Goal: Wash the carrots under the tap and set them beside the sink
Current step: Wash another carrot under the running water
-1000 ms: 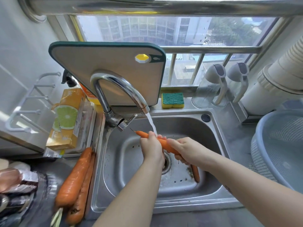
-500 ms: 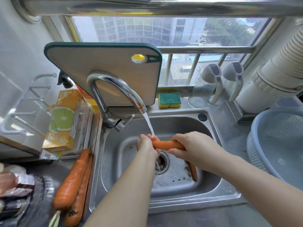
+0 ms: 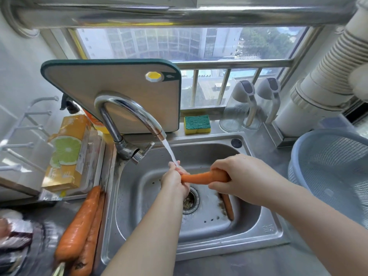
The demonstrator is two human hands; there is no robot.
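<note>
Over the steel sink (image 3: 139, 196) I hold an orange carrot (image 3: 197, 178) almost level under the running tap (image 3: 131, 116). My right hand (image 3: 237, 178) grips its thick end. My left hand (image 3: 175, 180) is curled round its thin end, where the water stream (image 3: 169, 150) lands. Another carrot (image 3: 228, 206) lies on the sink floor right of the drain (image 3: 189, 200), partly hidden by my right arm. Two more carrots (image 3: 79, 226) lie side by side on the counter left of the sink.
A cutting board (image 3: 111, 90) leans behind the tap. A sponge (image 3: 197, 124) and two glass dispensers (image 3: 249, 108) stand on the back ledge. A yellow box (image 3: 65, 152) sits at left, a blue colander (image 3: 330, 174) at right.
The carrot has swung from tilted to almost level. My left hand slid to its thin tip under the stream, and my right hand moved out to the thick end.
</note>
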